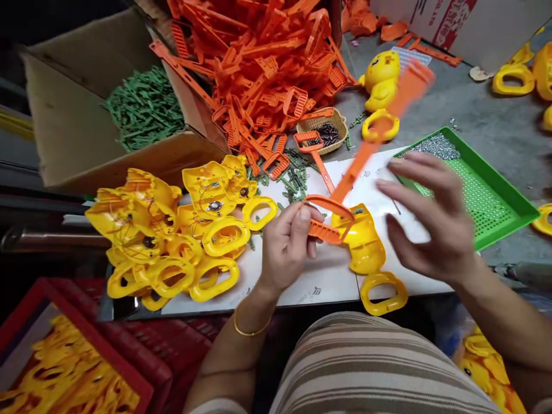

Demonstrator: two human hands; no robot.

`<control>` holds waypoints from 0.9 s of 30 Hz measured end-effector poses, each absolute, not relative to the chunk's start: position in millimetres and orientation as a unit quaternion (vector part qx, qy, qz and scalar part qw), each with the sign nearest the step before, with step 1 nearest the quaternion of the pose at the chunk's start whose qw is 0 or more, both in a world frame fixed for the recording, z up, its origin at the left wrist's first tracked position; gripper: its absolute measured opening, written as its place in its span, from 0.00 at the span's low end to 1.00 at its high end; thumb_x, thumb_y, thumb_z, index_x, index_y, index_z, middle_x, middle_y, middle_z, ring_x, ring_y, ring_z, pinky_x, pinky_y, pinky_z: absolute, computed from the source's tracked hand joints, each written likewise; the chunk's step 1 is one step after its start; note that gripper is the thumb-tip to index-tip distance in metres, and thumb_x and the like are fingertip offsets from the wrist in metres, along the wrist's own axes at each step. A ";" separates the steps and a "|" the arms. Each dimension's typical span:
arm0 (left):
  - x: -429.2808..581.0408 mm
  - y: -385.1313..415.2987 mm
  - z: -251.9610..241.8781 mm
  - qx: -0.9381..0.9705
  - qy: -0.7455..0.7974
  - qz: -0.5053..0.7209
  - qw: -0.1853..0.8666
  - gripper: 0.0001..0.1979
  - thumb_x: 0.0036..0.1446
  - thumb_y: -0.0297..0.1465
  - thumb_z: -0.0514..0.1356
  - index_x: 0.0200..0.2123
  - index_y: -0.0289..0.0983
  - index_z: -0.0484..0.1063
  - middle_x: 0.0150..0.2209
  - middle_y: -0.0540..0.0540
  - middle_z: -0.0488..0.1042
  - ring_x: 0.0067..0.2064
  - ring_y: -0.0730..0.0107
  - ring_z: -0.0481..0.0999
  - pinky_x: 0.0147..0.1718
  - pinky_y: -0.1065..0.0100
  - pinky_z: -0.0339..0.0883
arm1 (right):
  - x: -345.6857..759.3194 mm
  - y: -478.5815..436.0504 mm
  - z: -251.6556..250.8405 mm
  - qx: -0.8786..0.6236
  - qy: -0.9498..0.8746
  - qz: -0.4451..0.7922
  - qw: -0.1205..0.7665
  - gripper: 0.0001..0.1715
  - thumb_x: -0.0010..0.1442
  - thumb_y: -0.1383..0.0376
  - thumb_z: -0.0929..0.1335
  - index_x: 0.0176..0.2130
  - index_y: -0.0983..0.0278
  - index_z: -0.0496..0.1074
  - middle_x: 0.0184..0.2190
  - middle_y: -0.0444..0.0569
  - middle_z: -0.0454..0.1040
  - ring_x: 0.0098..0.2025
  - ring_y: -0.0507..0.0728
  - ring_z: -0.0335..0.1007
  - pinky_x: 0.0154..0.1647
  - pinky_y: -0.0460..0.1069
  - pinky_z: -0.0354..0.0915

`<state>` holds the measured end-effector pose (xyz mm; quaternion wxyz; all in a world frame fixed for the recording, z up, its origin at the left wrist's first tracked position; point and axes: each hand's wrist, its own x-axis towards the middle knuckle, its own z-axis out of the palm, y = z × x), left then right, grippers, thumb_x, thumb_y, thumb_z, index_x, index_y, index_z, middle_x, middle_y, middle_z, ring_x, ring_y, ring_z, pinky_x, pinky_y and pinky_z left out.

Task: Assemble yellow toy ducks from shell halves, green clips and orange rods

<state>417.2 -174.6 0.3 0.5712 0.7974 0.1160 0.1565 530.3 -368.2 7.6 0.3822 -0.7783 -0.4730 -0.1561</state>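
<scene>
My left hand (288, 244) pinches the looped, ridged handle end of an orange plastic piece (351, 175). Its long shaft slants up to the right, and the far end is blurred. Fingers spread, my right hand (435, 221) is to the right of that shaft and grips nothing. Below the orange piece lies a yellow duck-shaped shell half (366, 253) with an oval ring, partly covered by the handle. Another orange handled piece (317, 155) rests behind, near small green plastic parts (297, 175).
Yellow shell halves (172, 247) are heaped on the left. Behind stand a carton (64, 132) of green parts, an orange heap (267, 63) and a basket (342, 135) of dark pieces. A green tray (504, 195) with small metal pieces sits right. A yellow duck (382, 80) lies beyond.
</scene>
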 end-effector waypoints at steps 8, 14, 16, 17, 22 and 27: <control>410.5 -264.6 -46.9 0.882 -0.111 0.213 0.405 0.16 0.63 0.38 0.58 0.25 0.37 0.68 0.17 0.52 0.69 0.17 0.75 0.68 0.16 0.69 0.57 | 502.8 -385.2 -39.1 -0.804 -0.195 0.066 0.558 0.38 0.67 0.59 0.63 0.71 0.55 0.45 0.61 0.57 0.66 0.45 0.57 0.75 0.35 0.50 0.75; 423.7 -215.4 -67.1 0.881 -0.005 0.304 0.362 0.13 0.59 0.38 0.64 0.45 0.39 0.74 0.37 0.43 0.81 0.40 0.63 0.78 0.42 0.62 0.73 | 498.9 -408.0 -51.0 -0.833 -0.245 0.069 0.490 0.28 0.66 0.64 0.66 0.64 0.56 0.64 0.44 0.50 0.76 0.31 0.52 0.72 0.26 0.47 0.69; 433.4 -195.0 -80.3 0.905 0.046 0.301 0.297 0.19 0.58 0.38 0.65 0.51 0.38 0.72 0.50 0.38 0.78 0.52 0.57 0.75 0.52 0.56 0.69 | 491.8 -413.1 -51.5 -0.830 -0.291 0.072 0.469 0.25 0.65 0.67 0.66 0.60 0.59 0.68 0.41 0.49 0.77 0.34 0.52 0.73 0.29 0.47 0.69; 437.7 -188.7 -87.2 0.911 0.047 0.293 0.287 0.21 0.59 0.38 0.64 0.54 0.38 0.71 0.54 0.37 0.75 0.57 0.56 0.72 0.56 0.54 0.66 | 487.7 -413.9 -51.8 -0.831 -0.310 0.069 0.457 0.24 0.64 0.68 0.67 0.60 0.60 0.69 0.41 0.49 0.77 0.35 0.52 0.74 0.31 0.47 0.69; 446.9 -188.6 -109.9 0.917 -0.015 0.244 0.315 0.20 0.65 0.34 0.58 0.58 0.36 0.67 0.58 0.36 0.72 0.61 0.59 0.70 0.59 0.55 0.65 | 473.8 -410.9 -57.4 -0.849 -0.344 0.073 0.393 0.21 0.64 0.68 0.67 0.57 0.62 0.70 0.39 0.48 0.78 0.35 0.52 0.75 0.32 0.46 0.68; 443.7 -197.1 -112.0 0.916 0.002 0.239 0.322 0.16 0.66 0.31 0.56 0.55 0.36 0.69 0.55 0.37 0.75 0.57 0.64 0.74 0.55 0.61 0.69 | 472.7 -410.9 -65.7 -0.856 -0.367 0.071 0.357 0.18 0.65 0.67 0.67 0.54 0.65 0.72 0.38 0.48 0.79 0.35 0.52 0.76 0.33 0.47 0.69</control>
